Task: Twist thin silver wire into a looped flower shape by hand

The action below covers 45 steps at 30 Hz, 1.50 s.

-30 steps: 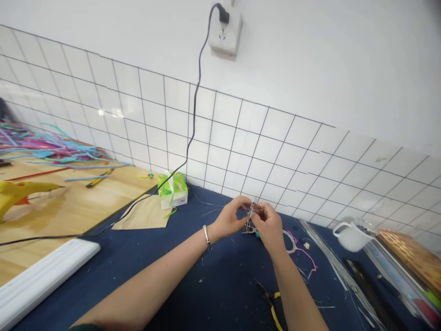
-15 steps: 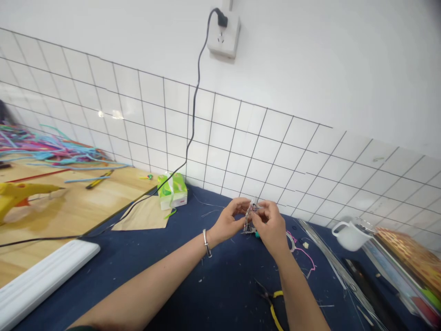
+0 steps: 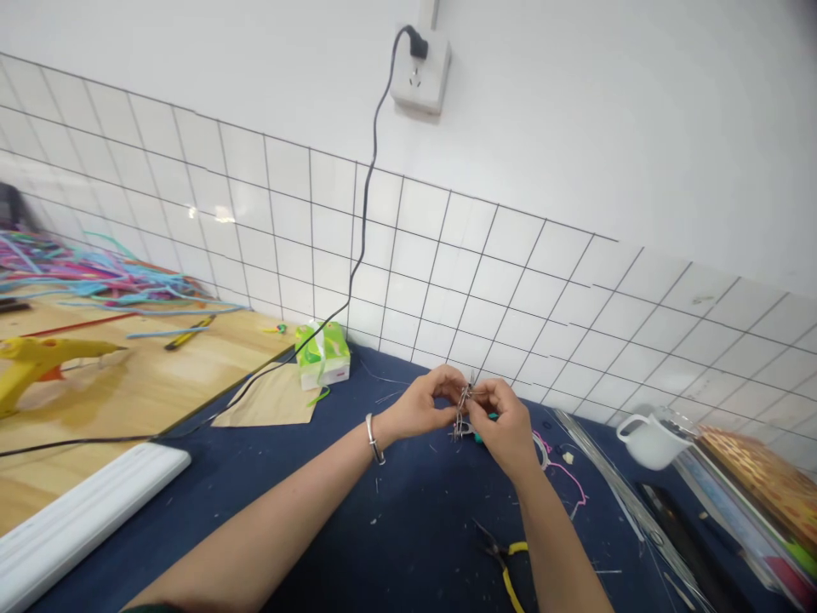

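Between my two hands is a small piece of bent silvery wire (image 3: 460,415), with thin ends sticking out at its top. My left hand (image 3: 429,402), with a bracelet (image 3: 375,438) at the wrist, pinches it from the left. The fingertips of my right hand (image 3: 504,419) close on its other side, hiding part of it. Something teal (image 3: 478,437) shows just under my right fingers; I cannot make out what it is. Yellow-handled pliers (image 3: 504,558) lie on the dark blue mat, left of my right forearm.
A tissue pack (image 3: 323,355) stands on a beige sheet (image 3: 268,400). Lengths of wire (image 3: 613,472), a white cup (image 3: 652,438) and a pink strand (image 3: 574,479) lie rightward. A yellow glue gun (image 3: 44,362), pipe cleaners (image 3: 95,272), a white power strip (image 3: 95,519) and a black cord (image 3: 365,213) are leftward.
The wire piece has turned a little between my fingers, and its thin ends now show above them. My hands stay close together. The whole view has shifted slightly.
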### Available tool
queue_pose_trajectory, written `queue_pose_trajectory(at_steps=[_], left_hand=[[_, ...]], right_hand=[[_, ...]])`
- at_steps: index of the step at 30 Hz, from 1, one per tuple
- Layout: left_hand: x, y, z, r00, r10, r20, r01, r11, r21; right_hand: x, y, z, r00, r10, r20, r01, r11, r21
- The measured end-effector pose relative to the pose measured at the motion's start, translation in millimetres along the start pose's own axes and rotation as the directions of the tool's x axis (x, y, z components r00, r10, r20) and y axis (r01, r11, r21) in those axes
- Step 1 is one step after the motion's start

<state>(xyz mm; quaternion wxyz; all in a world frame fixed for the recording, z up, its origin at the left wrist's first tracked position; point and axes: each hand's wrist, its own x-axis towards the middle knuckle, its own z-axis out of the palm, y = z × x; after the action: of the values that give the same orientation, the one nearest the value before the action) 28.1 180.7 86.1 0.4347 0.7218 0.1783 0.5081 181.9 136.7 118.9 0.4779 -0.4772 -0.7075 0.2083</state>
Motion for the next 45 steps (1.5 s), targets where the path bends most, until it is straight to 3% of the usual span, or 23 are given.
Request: queue_pose_trajectory(at_steps=[8, 16, 27, 34, 45], left_hand=[[2.9, 18.7, -19.3, 0.983, -0.044, 0.179, 0.04, 0.999, 0.029], [2.0, 23.9, -23.9, 0.973, -0.056, 0.226, 0.003, 0.974, 0.228], [1.9, 26.8, -27.3, 0.984, -0.032, 0.174, -0.051, 0.891, 0.452], [2.1, 28.4, -34.2, 0.978, -0.024, 0.206, -0.061, 0.916, 0.397], [2.2, 29.3, -23.6, 0.993, -0.012, 0.115, -0.039, 0.899, 0.436]], right_hand=[[0.5, 5.2, -1.0, 0.996, -0.009, 0.084, 0.009, 1.0, 0.006], [0.7, 7.7, 2.9, 0.995, 0.01, 0.099, -0.016, 0.998, 0.054], [-0.5, 4.0, 5.2, 0.998, -0.012, 0.064, 0.012, 1.0, -0.002], [1.2, 6.5, 4.2, 0.998, -0.004, 0.058, 0.004, 1.0, -0.001], [1.7, 7.4, 3.8, 0.998, 0.013, 0.056, -0.014, 1.0, 0.025]])
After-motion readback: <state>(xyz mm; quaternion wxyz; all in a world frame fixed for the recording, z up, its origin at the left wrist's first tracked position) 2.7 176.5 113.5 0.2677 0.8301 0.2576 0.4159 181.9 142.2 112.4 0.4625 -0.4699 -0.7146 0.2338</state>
